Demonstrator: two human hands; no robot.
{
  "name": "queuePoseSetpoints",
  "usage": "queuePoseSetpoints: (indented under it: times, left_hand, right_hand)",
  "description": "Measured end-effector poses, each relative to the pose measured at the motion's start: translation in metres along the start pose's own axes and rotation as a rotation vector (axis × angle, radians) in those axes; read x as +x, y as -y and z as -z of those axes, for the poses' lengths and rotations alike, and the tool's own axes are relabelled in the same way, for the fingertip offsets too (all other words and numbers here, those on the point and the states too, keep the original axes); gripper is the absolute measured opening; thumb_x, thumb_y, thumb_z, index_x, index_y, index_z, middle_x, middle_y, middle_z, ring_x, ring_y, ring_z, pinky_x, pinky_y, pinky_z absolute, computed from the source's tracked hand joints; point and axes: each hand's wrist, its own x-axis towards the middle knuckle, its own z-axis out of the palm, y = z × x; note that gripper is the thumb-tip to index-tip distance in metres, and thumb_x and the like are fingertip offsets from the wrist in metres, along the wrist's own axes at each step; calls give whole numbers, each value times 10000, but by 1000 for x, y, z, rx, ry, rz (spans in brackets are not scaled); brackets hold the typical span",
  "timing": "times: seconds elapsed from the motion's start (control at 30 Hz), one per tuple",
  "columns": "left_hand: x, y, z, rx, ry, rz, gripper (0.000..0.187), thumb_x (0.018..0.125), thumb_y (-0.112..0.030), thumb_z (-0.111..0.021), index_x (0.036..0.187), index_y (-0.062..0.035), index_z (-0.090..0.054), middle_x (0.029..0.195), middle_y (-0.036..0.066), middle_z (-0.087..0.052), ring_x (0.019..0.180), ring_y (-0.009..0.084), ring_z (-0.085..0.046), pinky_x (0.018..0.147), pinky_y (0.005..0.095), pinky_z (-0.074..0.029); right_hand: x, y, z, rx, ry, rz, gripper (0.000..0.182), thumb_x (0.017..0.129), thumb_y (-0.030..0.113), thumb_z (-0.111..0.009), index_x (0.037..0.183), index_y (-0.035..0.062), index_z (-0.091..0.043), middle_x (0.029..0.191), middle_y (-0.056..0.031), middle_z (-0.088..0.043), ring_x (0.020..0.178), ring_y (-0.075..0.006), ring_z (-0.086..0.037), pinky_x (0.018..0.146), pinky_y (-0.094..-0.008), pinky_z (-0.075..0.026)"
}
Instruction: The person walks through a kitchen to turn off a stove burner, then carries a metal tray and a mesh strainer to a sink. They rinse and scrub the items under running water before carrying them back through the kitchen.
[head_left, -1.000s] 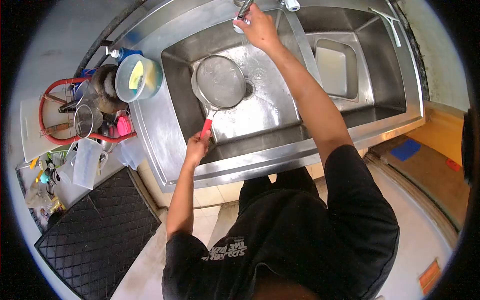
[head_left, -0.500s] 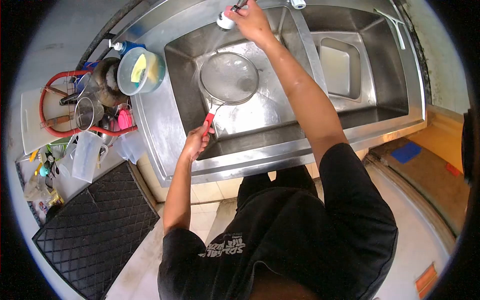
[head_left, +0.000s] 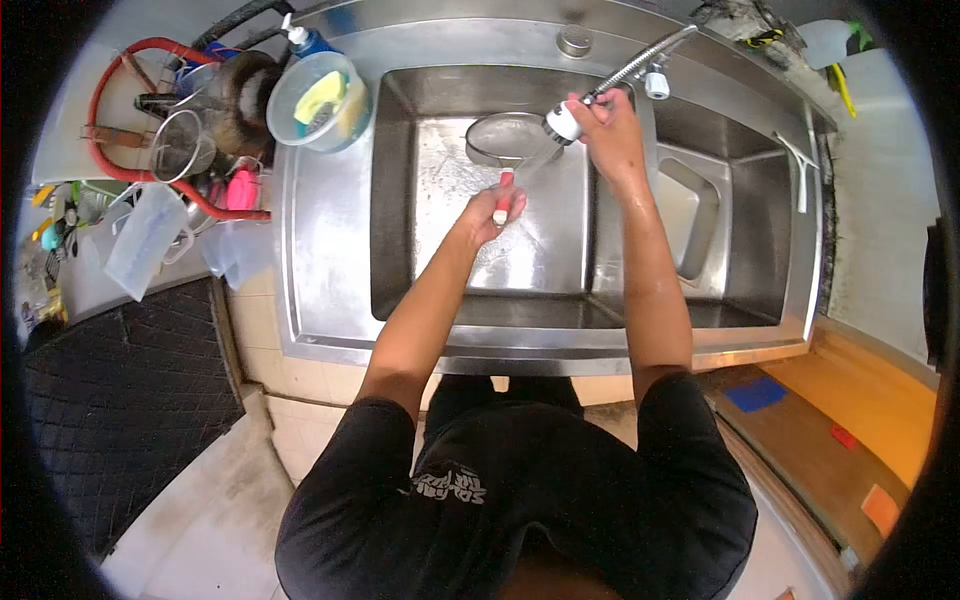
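Both hands closed: strainer handle in the left, sprayer in the right.
Your left fingers (head_left: 502,206) wrap the smooth red handle (head_left: 506,183); your right fingers (head_left: 597,106) clench the white spray head (head_left: 563,124), its ribbed metal hose (head_left: 640,63) rising behind. Water slants toward the handle. Tilt the round, fine-mesh strainer (head_left: 507,139) over the steel basin (head_left: 440,225), hold the nozzle close, sweep along rim and neck. Yellow sponge (head_left: 322,98) in a translucent tub (head_left: 284,110), left.
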Motion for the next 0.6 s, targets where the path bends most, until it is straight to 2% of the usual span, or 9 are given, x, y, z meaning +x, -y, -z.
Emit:
queuePoseSetpoints:
  times: [0.07,0.17,0.2,0.27,0.3,0.33,0.43,0.47,0.6]
  left_hand:
    - [15,-4,-17,-136,-83,30,138,911,-93,-510,1044,-73,-477,813,68,-574,589,98,-495,505,196,-442]
    - [64,9,9,-154,240,71,86,918,-129,-519,958,-82,-458,805,51,-558,589,99,-508,500,203,-457]
    - [75,14,4,-198,65,37,164,915,-160,-503,805,-43,-470,691,32,-515,496,102,-451,422,220,-406]
    - [81,15,9,-107,-18,129,167,919,-166,-501,799,-54,-471,669,19,-502,492,89,-443,412,211,-394]
    - [70,11,1,-62,-62,175,169,922,-169,-500,796,-60,-472,658,12,-496,490,83,-439,407,207,-388]
    - [58,12,-9,-54,-167,80,180,926,-170,-492,775,-73,-474,610,-15,-448,467,59,-395,385,181,-351]
    - [58,11,35,7,48,148,137,940,-154,-473,836,-66,-478,623,-30,-410,455,33,-345,357,162,-277]
    - [53,10,39,70,34,143,141,933,-175,-493,849,-63,-483,620,-41,-395,460,22,-331,356,157,-243]
    - [22,2,54,290,-54,158,150,922,-210,-521,871,-74,-483,609,-62,-371,461,24,-323,369,169,-243]
  right_hand:
    - [2,-3,0,-131,-23,20,330,824,159,-664,987,-1,-426,996,-145,-675,873,-183,-661,765,-290,-488]
    - [1,-3,1,-229,-21,32,350,824,179,-670,994,6,-417,999,-148,-674,886,-202,-664,758,-302,-491]
    - [4,-10,0,-258,-62,103,357,824,181,-672,998,7,-412,1002,-145,-673,888,-204,-663,756,-304,-492]
    - [11,-28,-4,-309,-140,242,372,822,184,-676,1005,10,-403,1007,-140,-673,892,-206,-662,752,-310,-495]
    - [10,-24,-10,-279,-160,225,377,819,180,-678,1007,11,-399,1011,-138,-672,894,-211,-662,754,-315,-495]
    - [11,-20,-20,-247,-182,209,381,816,177,-681,1008,13,-395,1015,-135,-671,896,-216,-662,755,-320,-495]
    - [31,-35,-32,-118,-173,215,390,805,161,-688,1028,6,-408,1026,-126,-669,912,-233,-659,773,-326,-494]
    - [37,-33,-32,-126,-152,224,393,804,161,-689,1034,3,-413,1026,-126,-669,917,-232,-658,775,-324,-493]
    - [40,-25,-30,-161,-100,164,411,793,178,-695,1051,-10,-438,1008,-131,-672,919,-225,-657,793,-323,-489]
